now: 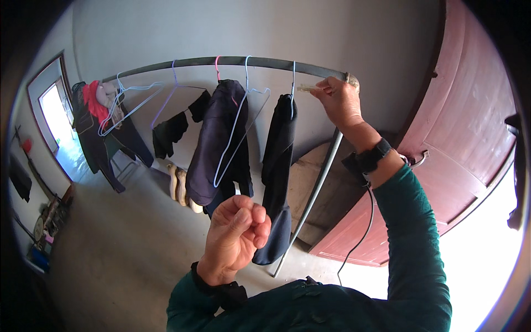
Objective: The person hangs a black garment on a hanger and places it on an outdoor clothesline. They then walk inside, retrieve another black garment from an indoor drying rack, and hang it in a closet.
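Observation:
My right hand point(338, 99) is raised beside the right end of a dark metal clothes rail point(269, 63). Between its thumb and fingers it pinches a small pale clip point(307, 88), which looks like a clothes peg. Just left of the clip, dark trousers point(276, 166) hang folded over a blue wire hanger point(293, 79). My left hand point(234, 238) is lower, in front of the hanging clothes, its fingers curled against the thumb with nothing visible in them. A bare light-blue hanger point(232, 145) hangs before a dark purple jacket point(220, 145) on a pink hanger point(217, 66).
A slanted metal leg point(309, 207) supports the rail's right end. Behind it stands a reddish door point(464, 124) with a handle. A black cable point(361, 240) dangles from my right wrist. Further left hang a purple hanger point(168, 101), small black garments point(172, 130) and more clothes point(97, 124).

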The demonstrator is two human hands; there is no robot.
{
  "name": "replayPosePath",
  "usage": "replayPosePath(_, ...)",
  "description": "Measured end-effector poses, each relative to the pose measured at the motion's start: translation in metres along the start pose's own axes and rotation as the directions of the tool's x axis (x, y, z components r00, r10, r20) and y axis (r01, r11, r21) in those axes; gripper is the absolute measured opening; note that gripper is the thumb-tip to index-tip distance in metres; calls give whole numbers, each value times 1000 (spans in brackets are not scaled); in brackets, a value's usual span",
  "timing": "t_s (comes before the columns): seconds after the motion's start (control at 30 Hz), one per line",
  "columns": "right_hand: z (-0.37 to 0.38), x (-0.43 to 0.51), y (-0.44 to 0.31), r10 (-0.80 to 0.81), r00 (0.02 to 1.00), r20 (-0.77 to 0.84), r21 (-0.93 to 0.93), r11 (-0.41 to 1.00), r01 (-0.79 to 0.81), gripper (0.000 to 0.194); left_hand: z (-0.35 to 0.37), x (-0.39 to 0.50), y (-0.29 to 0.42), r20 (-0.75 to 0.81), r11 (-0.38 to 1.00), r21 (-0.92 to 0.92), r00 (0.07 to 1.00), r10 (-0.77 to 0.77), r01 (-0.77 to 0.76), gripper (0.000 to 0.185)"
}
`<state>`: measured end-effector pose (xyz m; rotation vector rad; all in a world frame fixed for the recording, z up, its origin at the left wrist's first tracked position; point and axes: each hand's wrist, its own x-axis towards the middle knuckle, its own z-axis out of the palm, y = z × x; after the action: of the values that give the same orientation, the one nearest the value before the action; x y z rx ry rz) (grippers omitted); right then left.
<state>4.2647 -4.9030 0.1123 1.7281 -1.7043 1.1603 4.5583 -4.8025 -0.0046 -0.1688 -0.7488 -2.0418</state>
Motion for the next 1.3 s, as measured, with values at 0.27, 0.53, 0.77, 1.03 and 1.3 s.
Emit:
replayPosePath(0.27, 28, 12, -8, 49, 998, -36, -42, 998, -50, 27, -12, -21, 17, 60, 997, 30, 996, 63, -65, 16)
replayPosePath(0.53, 42, 7, -12, 78, 996, 37, 58, 995, -80, 59, -15, -35, 22, 160, 984, 130, 982, 100, -121, 36)
replayPosePath(0.77, 35, -40, 0, 121, 974, 190, 254, 953, -168, 80, -2, -42, 32, 262, 989, 131, 964, 37, -74, 44)
replayPosePath(1.03, 23, -161, 10, 37, 849, 528, 358, 896, -262, 48, 34, -59, 42, 389, 985, 154, 911, -135, 80, 12)
replayPosePath(1.3, -24, -323, -25, -66, 499, 864, 274, 893, -357, 30, 65, -45, 23, 780, 980, 17, 616, 112, -200, 54)
